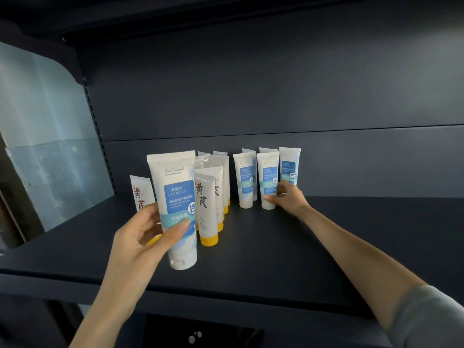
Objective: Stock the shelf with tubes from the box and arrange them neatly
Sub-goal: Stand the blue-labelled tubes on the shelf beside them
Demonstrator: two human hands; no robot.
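My left hand (143, 234) grips a white tube with a blue label (177, 197), held upright cap-down above the front of the dark shelf (263, 247). Behind it stand several yellow-capped white tubes (207, 209) in rows, one more (140, 194) partly hidden by my fingers. To the right stand several blue-label tubes (246, 180) in two rows. My right hand (286, 197) holds the front tube of that group (268, 182) near its base, thumb in front. The box is out of view.
The shelf's back panel (251, 96) rises close behind the tubes. A pale translucent sheet (45, 136) stands at the shelf's left end. The shelf's front edge (226, 295) runs below my arms, with a lower dark level beneath.
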